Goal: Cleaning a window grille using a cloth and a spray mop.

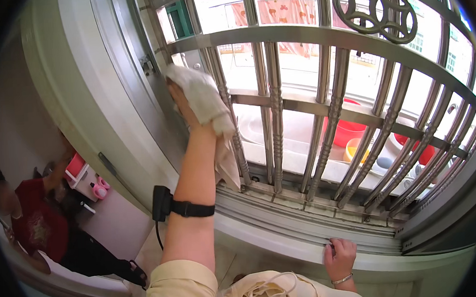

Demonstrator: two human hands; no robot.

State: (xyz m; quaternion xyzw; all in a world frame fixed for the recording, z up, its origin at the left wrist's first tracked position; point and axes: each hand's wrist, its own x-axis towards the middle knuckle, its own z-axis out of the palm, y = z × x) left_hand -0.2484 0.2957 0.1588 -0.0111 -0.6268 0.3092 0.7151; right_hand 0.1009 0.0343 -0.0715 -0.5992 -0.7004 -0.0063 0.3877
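Note:
My left hand [182, 105] holds a crumpled off-white cloth [205, 95] at the left side of a window opening. The cloth is between the pale metal window frame [135, 93] and the leftmost stainless steel bars, and one end hangs down below my wrist. Part of my hand is hidden behind it. A black strap with a small box [184, 206] is around my left forearm. Lower down, my right hand [341, 257] has its fingers curled over the edge of the window sill [294, 246], beside the sliding track.
Stainless steel security bars [277, 116] span the window. Behind them are a red bucket [348, 128], a yellow basin [356, 150] and a white ledge [278, 137]. At left, a person in a dark red shirt [40, 220] is near a shelf unit with pink bottles [100, 188].

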